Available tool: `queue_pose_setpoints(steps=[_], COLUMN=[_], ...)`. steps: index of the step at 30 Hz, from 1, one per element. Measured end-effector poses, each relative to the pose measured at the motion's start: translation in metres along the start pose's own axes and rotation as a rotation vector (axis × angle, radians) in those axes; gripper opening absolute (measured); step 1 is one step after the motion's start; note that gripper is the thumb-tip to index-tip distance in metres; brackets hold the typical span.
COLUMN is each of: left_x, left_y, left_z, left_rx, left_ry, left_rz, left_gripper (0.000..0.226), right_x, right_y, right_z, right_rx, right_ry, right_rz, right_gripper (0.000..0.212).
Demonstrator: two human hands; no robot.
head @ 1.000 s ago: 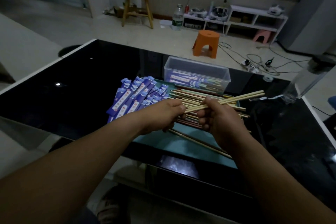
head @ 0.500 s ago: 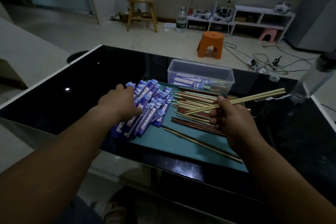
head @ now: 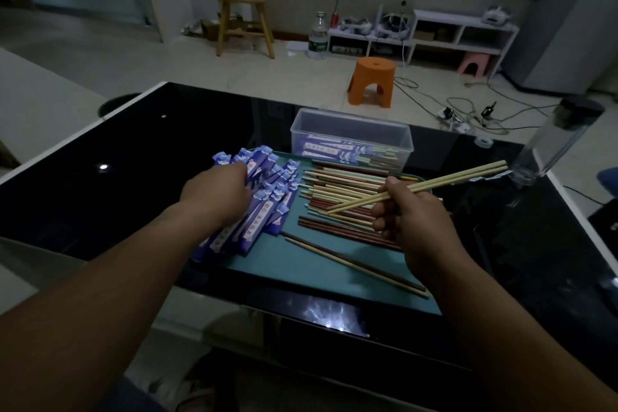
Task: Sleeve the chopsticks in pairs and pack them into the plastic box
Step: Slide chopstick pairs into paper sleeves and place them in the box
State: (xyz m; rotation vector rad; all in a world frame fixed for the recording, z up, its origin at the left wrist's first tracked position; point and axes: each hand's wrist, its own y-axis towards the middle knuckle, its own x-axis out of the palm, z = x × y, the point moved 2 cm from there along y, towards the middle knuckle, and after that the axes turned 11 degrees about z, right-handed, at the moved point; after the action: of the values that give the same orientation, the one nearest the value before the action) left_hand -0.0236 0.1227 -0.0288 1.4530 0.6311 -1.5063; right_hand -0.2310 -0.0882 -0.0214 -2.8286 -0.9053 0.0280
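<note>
My right hand (head: 408, 214) grips a pair of pale chopsticks (head: 461, 177) that point up and to the right, above the heap of loose chopsticks (head: 337, 197) on the teal tray (head: 294, 267). My left hand (head: 217, 194) lies on the pile of blue paper sleeves (head: 264, 207) at the tray's left, fingers curled down onto them; whether it grips one is hidden. The clear plastic box (head: 351, 130) stands behind the tray with several sleeved pairs inside.
The tray sits on a black glass table (head: 100, 184). A clear bottle with a black cap (head: 555, 140) stands at the right, a tape roll (head: 483, 141) near it. Two stray chopsticks (head: 354, 261) lie at the tray's front. An orange stool (head: 371, 80) is on the floor beyond.
My left hand let go of the chopstick pair and moved left onto the blue sleeves. My right hand keeps the pair, now alone.
</note>
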Motion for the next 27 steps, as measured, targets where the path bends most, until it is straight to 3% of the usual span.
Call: queue_pose_setpoints(steps=[3, 7, 10, 14, 27], left_x=[-0.012, -0.021, -0.006, 0.01, 0.004], left_y=[0.001, -0.011, -0.024, -0.029, -0.035], left_z=[0.015, 0.057, 0.075, 0.075, 0.082], left_rx=[0.012, 0.006, 0.217, 0.35, 0.428], left_ry=[-0.205, -0.607, -0.492, -0.455, -0.621], left_rz=[0.041, -0.117, -0.148, -0.189, -0.271], left_gripper=[0.008, 0.013, 0.029, 0.025, 0.02], right_x=[-0.004, -0.011, -0.016, -0.018, -0.02], right_y=[0.002, 0.006, 0.009, 0.009, 0.008], right_z=[-0.001, -0.005, -0.009, -0.011, -0.011], right_rx=[-0.004, -0.026, -0.046, -0.063, -0.06], right_ry=[-0.008, -0.003, 0.015, 0.051, 0.083], right_rz=[0.0, 0.005, 0.001, -0.028, -0.08], right_gripper=[0.026, 0.027, 0.025, 0.024, 0.023])
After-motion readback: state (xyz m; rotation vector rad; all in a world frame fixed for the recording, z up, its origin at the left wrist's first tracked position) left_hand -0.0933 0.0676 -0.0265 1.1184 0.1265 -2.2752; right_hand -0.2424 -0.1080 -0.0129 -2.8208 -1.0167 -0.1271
